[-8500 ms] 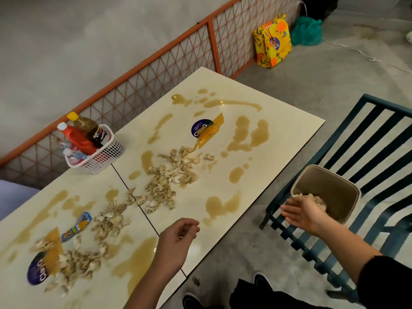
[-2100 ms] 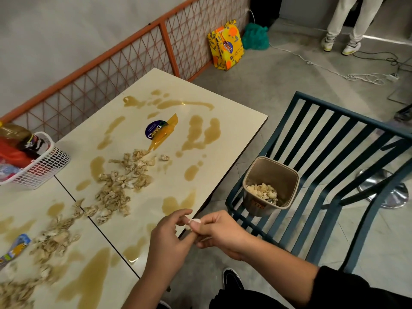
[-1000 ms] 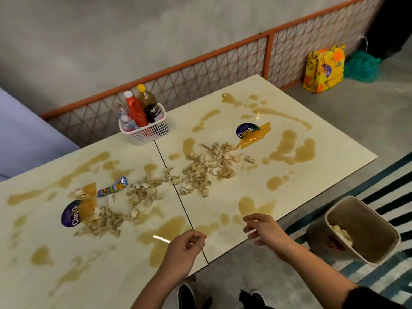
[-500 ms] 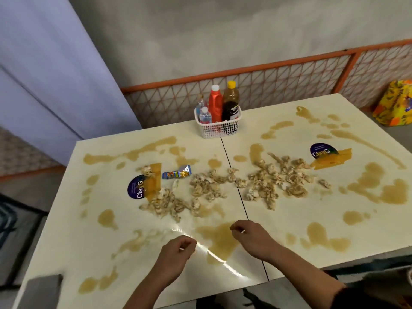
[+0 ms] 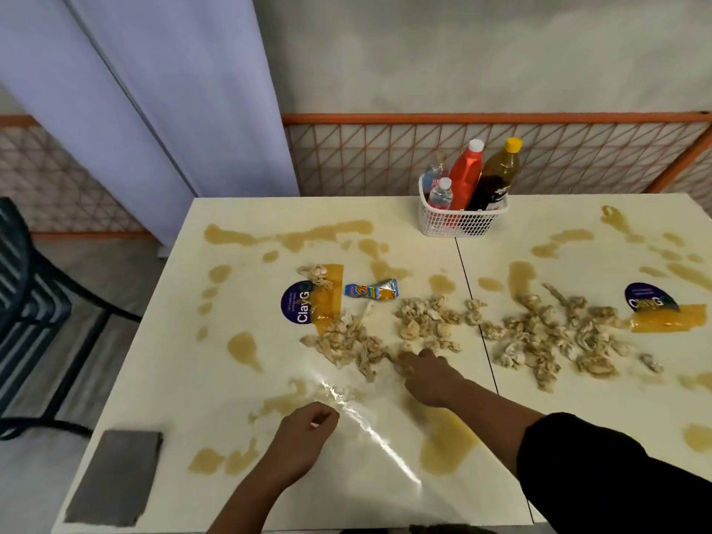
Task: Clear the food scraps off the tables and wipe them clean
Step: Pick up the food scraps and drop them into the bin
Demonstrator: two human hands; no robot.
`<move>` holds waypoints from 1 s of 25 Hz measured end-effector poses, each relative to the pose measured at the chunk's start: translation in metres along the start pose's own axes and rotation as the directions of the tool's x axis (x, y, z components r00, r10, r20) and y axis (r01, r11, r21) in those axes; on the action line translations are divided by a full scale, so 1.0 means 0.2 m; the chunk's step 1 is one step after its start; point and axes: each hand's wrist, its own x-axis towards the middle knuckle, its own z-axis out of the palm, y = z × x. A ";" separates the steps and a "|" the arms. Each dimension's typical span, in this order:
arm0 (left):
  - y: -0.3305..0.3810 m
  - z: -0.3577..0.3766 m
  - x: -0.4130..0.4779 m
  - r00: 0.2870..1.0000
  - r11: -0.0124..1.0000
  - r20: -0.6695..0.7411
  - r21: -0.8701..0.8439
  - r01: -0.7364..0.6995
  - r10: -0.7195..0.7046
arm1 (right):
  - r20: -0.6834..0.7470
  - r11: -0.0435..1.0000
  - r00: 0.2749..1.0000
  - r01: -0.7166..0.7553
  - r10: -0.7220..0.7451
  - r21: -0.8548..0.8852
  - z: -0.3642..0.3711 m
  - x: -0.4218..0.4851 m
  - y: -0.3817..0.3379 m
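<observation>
Scraps point(image 5: 343, 339) by right grip point(image 5: 431, 379) (fingertip side)

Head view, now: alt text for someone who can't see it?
A person's right hand touches pale food scraps strewn across two cream tables streaked with brown sauce; the left hand hovers nearby. A grey cloth lies at the near-left corner.

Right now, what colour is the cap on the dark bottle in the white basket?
Yellow; the cap shows best in the head view.
</observation>
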 end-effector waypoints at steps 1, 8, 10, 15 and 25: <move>-0.02 -0.03 0.01 1.000 1.000 -0.007 -0.001 0.000 0.000 | 0.017 1.000 1.000 -0.014 0.014 -0.011 0.00 0.03 -0.02; -0.12 -0.17 0.08 0.999 1.000 -0.044 0.006 0.005 -0.005 | 0.067 0.996 0.996 -0.061 0.066 -0.065 0.03 0.15 -0.08; -0.12 -0.20 0.11 0.999 1.000 -0.049 0.020 0.006 -0.005 | 0.069 0.996 0.995 -0.067 0.071 -0.055 0.05 0.16 -0.07; -0.08 -0.23 0.28 1.000 0.997 -0.018 0.080 -0.018 0.020 | -0.063 0.996 0.997 -0.050 0.055 0.070 0.06 0.12 -0.08; 0.25 -0.39 1.09 0.976 0.905 -0.060 0.389 -0.172 0.211 | -0.426 0.880 0.876 0.003 0.227 0.475 -0.04 -0.07 -0.20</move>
